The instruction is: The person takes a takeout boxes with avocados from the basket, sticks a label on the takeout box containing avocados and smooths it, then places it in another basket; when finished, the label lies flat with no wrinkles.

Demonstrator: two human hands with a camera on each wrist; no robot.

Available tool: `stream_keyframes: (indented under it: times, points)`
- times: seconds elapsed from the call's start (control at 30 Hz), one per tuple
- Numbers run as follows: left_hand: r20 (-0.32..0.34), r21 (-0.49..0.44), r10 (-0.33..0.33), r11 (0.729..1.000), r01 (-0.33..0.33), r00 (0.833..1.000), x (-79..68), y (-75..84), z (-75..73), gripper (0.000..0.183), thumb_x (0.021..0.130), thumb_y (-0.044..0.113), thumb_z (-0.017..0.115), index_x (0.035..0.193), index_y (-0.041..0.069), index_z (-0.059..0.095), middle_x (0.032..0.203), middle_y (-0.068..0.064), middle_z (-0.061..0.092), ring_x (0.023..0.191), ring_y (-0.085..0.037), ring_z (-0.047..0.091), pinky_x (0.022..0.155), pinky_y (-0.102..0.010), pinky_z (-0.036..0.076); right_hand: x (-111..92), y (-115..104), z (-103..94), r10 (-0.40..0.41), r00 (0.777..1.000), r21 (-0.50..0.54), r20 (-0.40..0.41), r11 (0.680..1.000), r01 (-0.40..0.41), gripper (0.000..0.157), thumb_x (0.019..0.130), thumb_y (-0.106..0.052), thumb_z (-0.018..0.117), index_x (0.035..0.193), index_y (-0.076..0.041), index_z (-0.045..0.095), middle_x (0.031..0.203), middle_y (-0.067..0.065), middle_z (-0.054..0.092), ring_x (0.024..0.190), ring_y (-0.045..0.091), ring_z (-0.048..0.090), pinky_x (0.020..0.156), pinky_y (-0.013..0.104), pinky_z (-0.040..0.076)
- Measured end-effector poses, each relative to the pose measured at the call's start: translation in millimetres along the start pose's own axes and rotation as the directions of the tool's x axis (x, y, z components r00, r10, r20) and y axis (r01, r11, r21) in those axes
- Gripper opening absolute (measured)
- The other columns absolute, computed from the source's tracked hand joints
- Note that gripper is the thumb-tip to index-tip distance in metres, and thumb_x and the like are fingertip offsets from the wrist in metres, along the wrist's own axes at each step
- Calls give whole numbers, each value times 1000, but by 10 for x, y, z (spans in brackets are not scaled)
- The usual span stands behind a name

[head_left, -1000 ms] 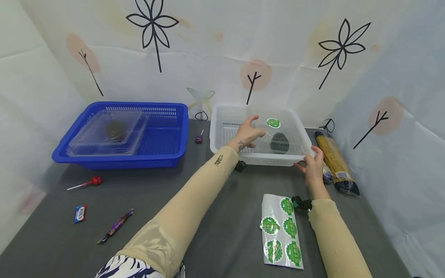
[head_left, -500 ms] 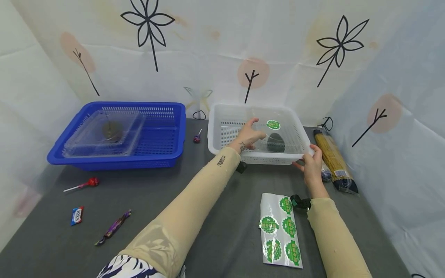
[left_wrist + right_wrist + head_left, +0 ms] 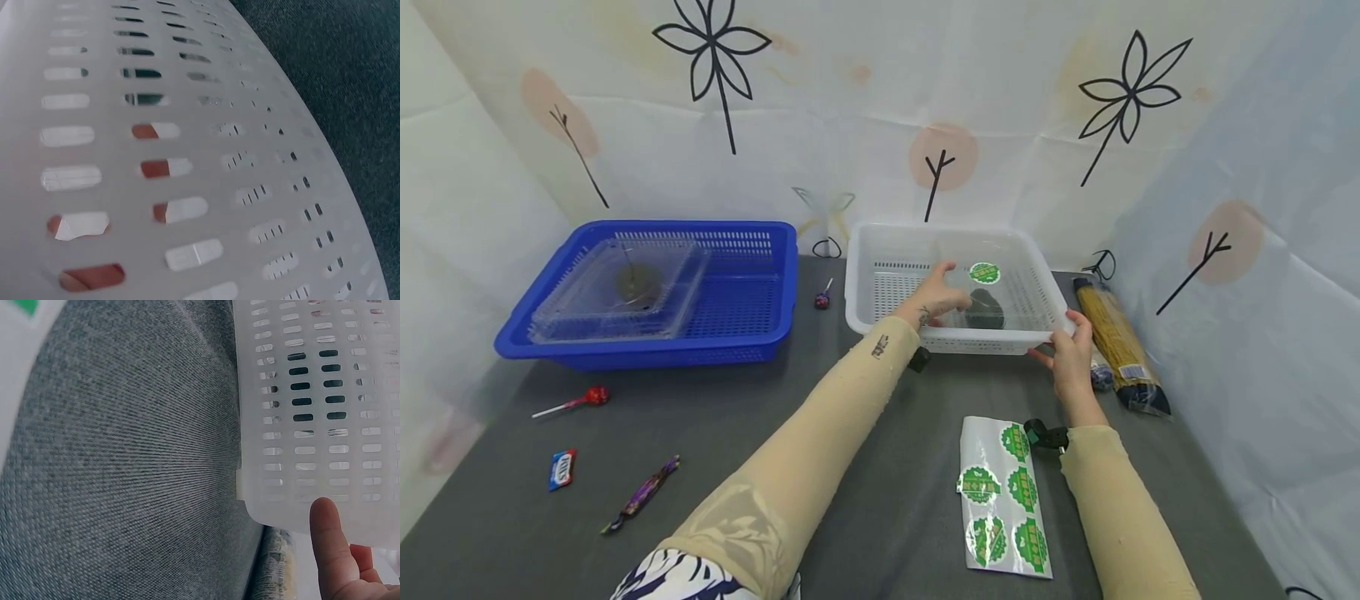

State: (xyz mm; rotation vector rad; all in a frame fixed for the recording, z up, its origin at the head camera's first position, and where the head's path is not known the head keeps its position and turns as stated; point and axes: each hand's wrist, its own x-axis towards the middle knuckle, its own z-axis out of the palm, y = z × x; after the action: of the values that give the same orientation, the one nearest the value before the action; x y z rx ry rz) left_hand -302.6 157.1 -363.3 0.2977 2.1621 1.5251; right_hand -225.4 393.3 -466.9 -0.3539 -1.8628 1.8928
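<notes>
A clear plastic box (image 3: pixel 1009 279) with a green-and-white round sticker (image 3: pixel 984 273) on top lies inside the white basket (image 3: pixel 992 342). A dark green rounded thing (image 3: pixel 985 310) shows through it; its kind is unclear. My left hand (image 3: pixel 938 296) reaches over the basket's front rim and grips the box's left end, the lower fingers partly hidden. Through the wall slots the left wrist view shows bits of fingers (image 3: pixel 155 169). My right hand (image 3: pixel 1073 354) holds the basket's front right corner, one finger extended against the outer wall in the right wrist view.
A blue basket (image 3: pixel 752 343) at the left holds another clear box (image 3: pixel 587 312). Lollipops (image 3: pixel 597 396) (image 3: pixel 822 300) and wrapped candies (image 3: pixel 561 469) (image 3: pixel 642 496) lie about. A sticker sheet (image 3: pixel 1000 533) lies in front; a yellow noodle-like pack (image 3: pixel 1116 342) is at right.
Within the white basket, the clear box has shifted slightly left and toward me, closer to the left hand. The right hand keeps its place at the corner. The head view has drifted slightly.
</notes>
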Motion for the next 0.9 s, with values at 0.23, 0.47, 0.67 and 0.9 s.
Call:
stream_keyframes:
  times: [0.23,0.47,0.67,0.9]
  points:
    - [-14,74,7,997,-6,1000,-67,-6,-45,86,68,12,67,138,27,18,136,-9,30,108,-28,45,69,-40,48,-2,9,72,-6,1000,-10,18,1000,6,47,82,-14,40,126,-26,28,123,7,36,93,21,48,59,27,52]
    - [-32,217,98,972,-88,995,-170,104,-54,91,68,27,69,140,25,13,143,-11,17,127,-30,21,92,-49,35,8,11,112,-8,1000,-16,9,1000,8,47,83,-9,36,125,-26,27,121,6,35,91,21,48,57,28,52]
    - [-142,307,311,916,-257,940,-432,277,-62,80,70,35,67,136,23,22,138,-10,21,122,-24,29,88,-37,39,25,15,91,7,1000,-7,-9,1000,-7,46,82,-8,37,124,-26,28,120,6,36,90,21,49,55,29,52]
    - [-155,66,459,888,-454,875,-1145,344,-188,57,76,24,63,126,21,36,124,2,37,108,-16,40,80,-28,43,-23,-25,29,47,999,-26,-15,999,-48,43,86,-13,39,125,-28,27,124,4,34,96,21,47,59,28,52]
